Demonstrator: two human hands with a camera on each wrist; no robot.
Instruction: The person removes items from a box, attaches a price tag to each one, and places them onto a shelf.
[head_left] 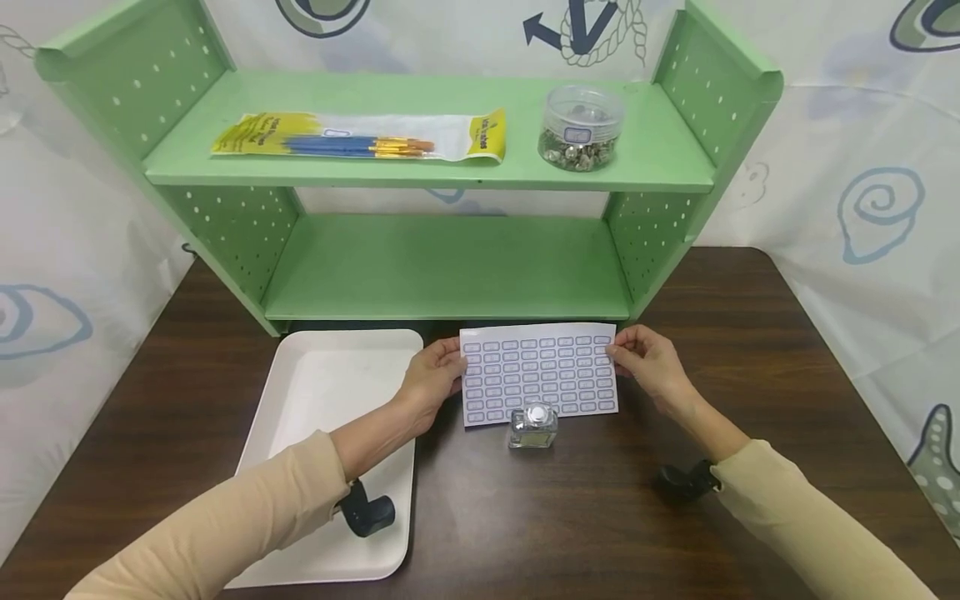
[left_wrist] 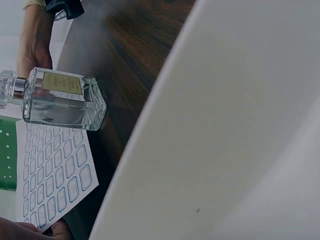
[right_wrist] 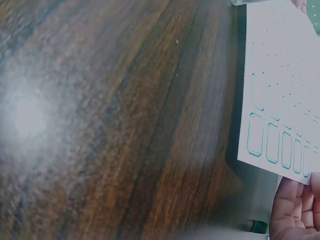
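A white sheet of labels [head_left: 536,367], printed with rows of small blue-bordered frames, is held up between both hands. My left hand [head_left: 435,375] pinches its left edge, thumb in front. At the opposite edge, my right hand [head_left: 651,362] pinches the sheet between thumb and fingers. A clear glass perfume bottle [head_left: 533,427] with a gold label [left_wrist: 62,82] and a clear stopper stands on the table just in front of the sheet, covering part of its lower edge. In the right wrist view, the sheet [right_wrist: 280,90] shows its near corner beside the right fingers [right_wrist: 292,205].
A white tray [head_left: 330,367] lies on the brown table [head_left: 570,517] under the left forearm. Behind stands a green shelf [head_left: 450,267]; its upper board carries a pack of blue-handled paintbrushes [head_left: 360,137] and a clear jar [head_left: 581,129] of small metallic pieces.
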